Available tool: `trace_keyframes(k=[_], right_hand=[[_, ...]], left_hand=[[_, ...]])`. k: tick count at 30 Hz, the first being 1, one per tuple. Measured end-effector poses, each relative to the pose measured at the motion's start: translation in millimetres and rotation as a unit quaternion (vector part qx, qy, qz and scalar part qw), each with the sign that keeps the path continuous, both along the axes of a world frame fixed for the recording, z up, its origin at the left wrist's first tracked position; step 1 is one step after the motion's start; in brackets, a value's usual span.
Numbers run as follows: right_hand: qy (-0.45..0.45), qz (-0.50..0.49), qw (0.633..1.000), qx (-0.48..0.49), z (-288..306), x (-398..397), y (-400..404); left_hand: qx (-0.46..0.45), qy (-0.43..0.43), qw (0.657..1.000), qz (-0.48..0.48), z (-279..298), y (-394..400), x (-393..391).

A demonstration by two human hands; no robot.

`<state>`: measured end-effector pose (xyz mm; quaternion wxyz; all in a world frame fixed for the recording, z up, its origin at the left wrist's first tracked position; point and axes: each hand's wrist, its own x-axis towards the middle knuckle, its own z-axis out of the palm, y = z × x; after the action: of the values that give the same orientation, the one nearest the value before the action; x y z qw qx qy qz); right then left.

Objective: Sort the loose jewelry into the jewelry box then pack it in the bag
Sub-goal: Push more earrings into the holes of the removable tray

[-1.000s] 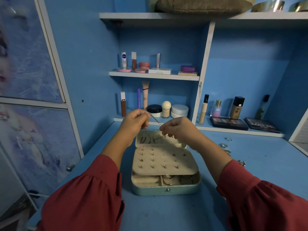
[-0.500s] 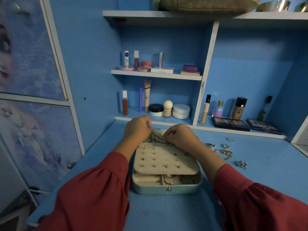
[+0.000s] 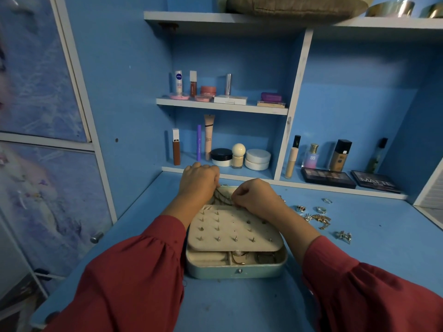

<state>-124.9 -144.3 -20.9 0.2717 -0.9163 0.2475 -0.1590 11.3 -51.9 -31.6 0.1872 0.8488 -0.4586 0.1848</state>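
Observation:
An open pale-green jewelry box [image 3: 236, 271] lies on the blue desk in front of me, with a cream earring panel [image 3: 230, 232] folded over its tray. Both hands are down at the box's far lid section. My left hand [image 3: 199, 182] and my right hand [image 3: 256, 196] have curled fingers that pinch a thin chain [image 3: 221, 197] against the lid's pocket. Chains lie bunched between the hands. Loose rings and earrings [image 3: 317, 218] lie on the desk to the right of the box. No bag shows clearly in view.
Cosmetics stand on the lower shelf [image 3: 215, 172] just behind my hands, with jars and tubes. Two dark eyeshadow palettes [image 3: 328, 177] lie at the back right. A cabinet door with a knob [image 3: 96, 237] flanks the left. A cushion-like thing [image 3: 294, 6] sits on the top shelf.
Both hands came down from holding the chain stretched in the air above the box to the lid section, where they now press the chain in. The view shifted slightly.

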Motion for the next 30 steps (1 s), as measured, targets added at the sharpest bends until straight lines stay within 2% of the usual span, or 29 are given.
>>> trace_keyframes(k=[11, 17, 23, 27, 30], right_hand=[[0.001, 0.005, 1.000, 0.000, -2.1, 0.2, -0.6], [-0.001, 0.007, 1.000, 0.012, 1.4, -0.6, 0.4], [-0.003, 0.007, 1.000, 0.029, 4.0, -2.1, 1.3], [-0.025, 0.005, 0.999, 0.040, 4.7, -2.9, 1.9], [-0.050, 0.005, 0.994, 0.095, 6.9, -3.9, 4.0]], left_hand=[[0.049, -0.002, 0.999, -0.008, 3.4, 6.4, -3.8], [0.051, 0.030, 0.998, -0.005, 11.1, 15.1, -5.2], [0.113, 0.052, 0.992, -0.018, 17.1, 18.4, -5.5], [0.085, 0.123, 0.988, -0.045, 21.6, 19.3, -10.5], [0.078, 0.156, 0.984, -0.044, 24.3, 22.8, -11.9]])
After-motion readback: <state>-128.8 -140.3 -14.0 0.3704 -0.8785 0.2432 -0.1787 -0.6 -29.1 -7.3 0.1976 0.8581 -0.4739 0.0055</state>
